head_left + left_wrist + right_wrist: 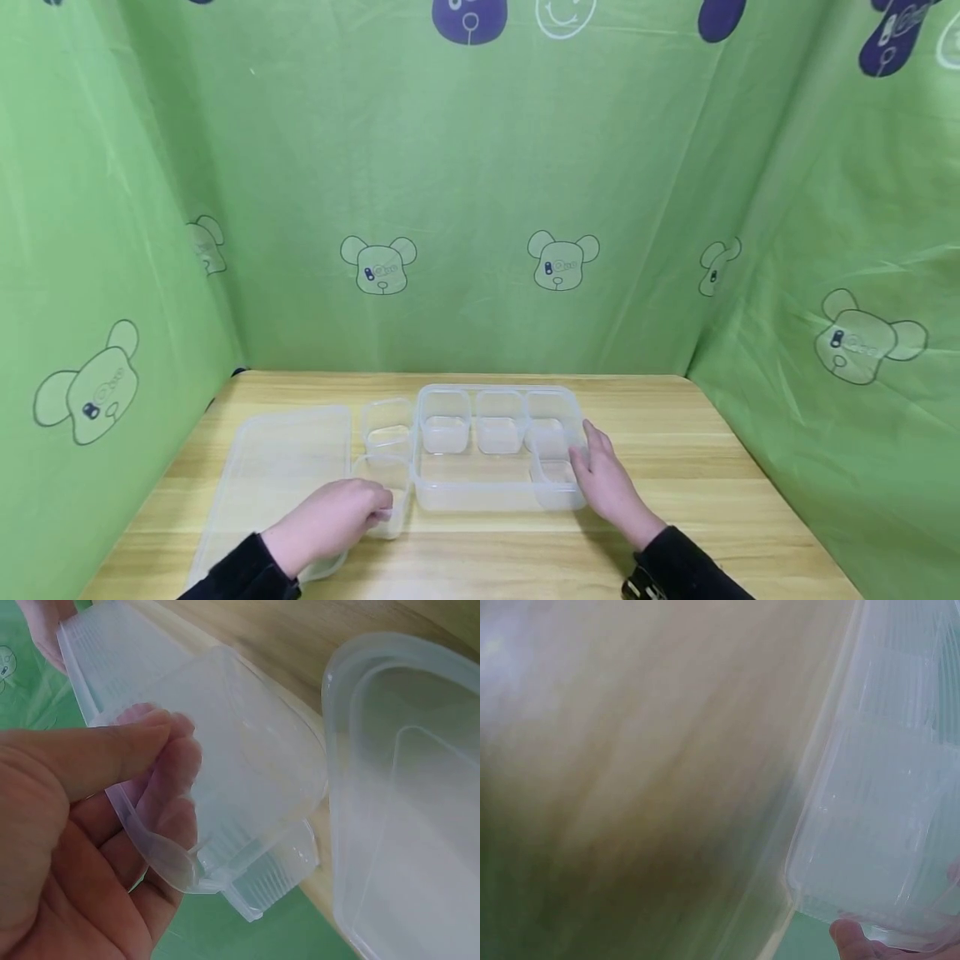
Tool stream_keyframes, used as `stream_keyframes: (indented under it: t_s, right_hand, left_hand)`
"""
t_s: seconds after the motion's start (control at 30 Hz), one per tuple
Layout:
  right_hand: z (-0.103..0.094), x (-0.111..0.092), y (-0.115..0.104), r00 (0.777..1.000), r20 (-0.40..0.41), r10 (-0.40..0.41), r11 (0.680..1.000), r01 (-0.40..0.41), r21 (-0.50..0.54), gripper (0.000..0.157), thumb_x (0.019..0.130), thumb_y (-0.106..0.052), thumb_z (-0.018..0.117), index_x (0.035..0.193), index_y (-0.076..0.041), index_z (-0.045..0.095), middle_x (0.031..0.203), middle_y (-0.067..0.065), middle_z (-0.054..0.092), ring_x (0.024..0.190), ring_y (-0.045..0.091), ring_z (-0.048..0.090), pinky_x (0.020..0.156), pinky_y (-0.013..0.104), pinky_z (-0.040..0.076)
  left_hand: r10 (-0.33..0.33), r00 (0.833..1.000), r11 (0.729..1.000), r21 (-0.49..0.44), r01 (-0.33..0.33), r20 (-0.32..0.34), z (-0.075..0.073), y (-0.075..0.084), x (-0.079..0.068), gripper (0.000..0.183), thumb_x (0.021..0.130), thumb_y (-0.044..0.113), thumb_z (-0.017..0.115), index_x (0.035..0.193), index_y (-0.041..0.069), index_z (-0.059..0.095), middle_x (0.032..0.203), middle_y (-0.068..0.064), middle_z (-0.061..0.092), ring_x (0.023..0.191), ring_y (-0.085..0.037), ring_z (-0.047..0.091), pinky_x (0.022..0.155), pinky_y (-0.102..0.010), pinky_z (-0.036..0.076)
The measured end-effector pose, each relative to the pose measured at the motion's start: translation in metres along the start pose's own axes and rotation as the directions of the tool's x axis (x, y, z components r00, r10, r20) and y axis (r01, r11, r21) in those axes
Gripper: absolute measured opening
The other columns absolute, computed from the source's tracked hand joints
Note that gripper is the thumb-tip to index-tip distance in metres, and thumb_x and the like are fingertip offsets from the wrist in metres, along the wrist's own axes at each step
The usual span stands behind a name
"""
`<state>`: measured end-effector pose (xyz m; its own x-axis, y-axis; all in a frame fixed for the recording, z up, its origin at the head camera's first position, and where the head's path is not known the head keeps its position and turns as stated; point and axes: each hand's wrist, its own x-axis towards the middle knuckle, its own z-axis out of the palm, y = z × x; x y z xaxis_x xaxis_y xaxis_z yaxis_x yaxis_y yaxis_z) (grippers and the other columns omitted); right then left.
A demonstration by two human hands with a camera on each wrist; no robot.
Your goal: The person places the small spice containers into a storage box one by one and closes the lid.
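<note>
We count six small clear cups [447,421], one large clear tray [480,493], one flat lid [277,467] and two hands [330,517].

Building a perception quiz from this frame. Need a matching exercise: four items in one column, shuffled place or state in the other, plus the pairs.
Items:
1. left hand
2. right hand
3. lid
4. large tray

Places or states:
A. lies flat on the table, left of the loose cups
B. holds four small cups inside, front left part bare
C. pinches the rim of a small cup outside the tray
D. rests with straight fingers at the tray's right front corner

Pairs: 1-C, 2-D, 3-A, 4-B
</note>
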<state>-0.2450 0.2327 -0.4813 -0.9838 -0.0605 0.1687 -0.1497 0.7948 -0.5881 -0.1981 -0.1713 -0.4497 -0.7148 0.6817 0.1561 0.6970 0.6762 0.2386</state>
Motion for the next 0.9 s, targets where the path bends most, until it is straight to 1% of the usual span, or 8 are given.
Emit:
stream_keyframes:
  t_s: [0.17,0.37,0.53,0.63,0.73,0.9]
  right_hand:
    - [0.001,0.001,0.0,1.0,0.008,0.012,1.0,-0.012,0.005,0.063,0.108,-0.022,0.042,0.153,0.012,0.014,0.154,0.036,0.021,0.137,0.052,0.033,0.114,0.06,0.027]
    - [0.0,0.0,0.0,1.0,0.018,0.018,1.0,-0.018,0.009,0.062,0.108,-0.021,0.041,0.153,0.012,0.013,0.155,0.036,0.02,0.139,0.052,0.031,0.114,0.06,0.025]
    - [-0.001,0.0,0.0,1.0,0.018,0.022,1.0,-0.022,0.008,0.063,0.108,-0.022,0.041,0.153,0.012,0.013,0.155,0.036,0.02,0.139,0.052,0.031,0.114,0.06,0.025]
    - [0.001,0.001,0.001,1.0,0.01,0.019,1.0,-0.019,0.005,0.063,0.108,-0.022,0.041,0.153,0.012,0.014,0.154,0.037,0.021,0.138,0.053,0.032,0.114,0.061,0.026]
    - [0.002,0.002,0.002,1.0,0.003,0.009,1.0,-0.009,0.008,0.063,0.107,-0.021,0.042,0.153,0.012,0.014,0.153,0.037,0.022,0.137,0.053,0.033,0.113,0.062,0.027]
    - [0.002,0.003,0.003,1.0,0.017,0.013,1.0,-0.013,0.013,0.064,0.108,-0.023,0.04,0.154,0.011,0.012,0.154,0.036,0.021,0.138,0.053,0.032,0.113,0.062,0.027]
  left_hand:
    - [-0.025,1.0,1.0,-0.009,0.026,0.013,-0.006,0.001,-0.003,0.016,0.088,0.01,0.075,0.078,0.018,0.065,0.074,0.015,0.06,0.072,-0.003,0.059,0.07,-0.031,0.057]
    - [-0.024,1.0,0.999,-0.033,0.024,0.013,-0.014,-0.003,-0.005,0.018,0.085,0.004,0.075,0.079,0.017,0.065,0.077,0.014,0.062,0.076,-0.005,0.062,0.071,-0.031,0.057]
    - [-0.048,0.998,0.995,-0.087,0.051,0.035,-0.021,-0.004,-0.005,0.018,0.084,0.003,0.076,0.082,0.017,0.065,0.08,0.012,0.065,0.078,-0.006,0.063,0.072,-0.031,0.057]
    - [-0.04,0.999,0.994,-0.105,0.043,0.031,-0.026,-0.003,-0.004,0.017,0.085,0.003,0.076,0.083,0.017,0.066,0.081,0.01,0.066,0.077,-0.006,0.063,0.072,-0.031,0.057]
    - [-0.031,0.999,0.994,-0.104,0.033,0.019,-0.031,-0.003,-0.003,0.017,0.084,0.003,0.076,0.084,0.017,0.066,0.082,0.01,0.065,0.078,-0.007,0.063,0.072,-0.031,0.057]
    - [-0.026,1.0,0.996,-0.089,0.026,0.008,-0.036,-0.002,-0.001,0.014,0.085,0.003,0.076,0.086,0.015,0.067,0.083,0.009,0.066,0.079,-0.008,0.064,0.073,-0.031,0.057]
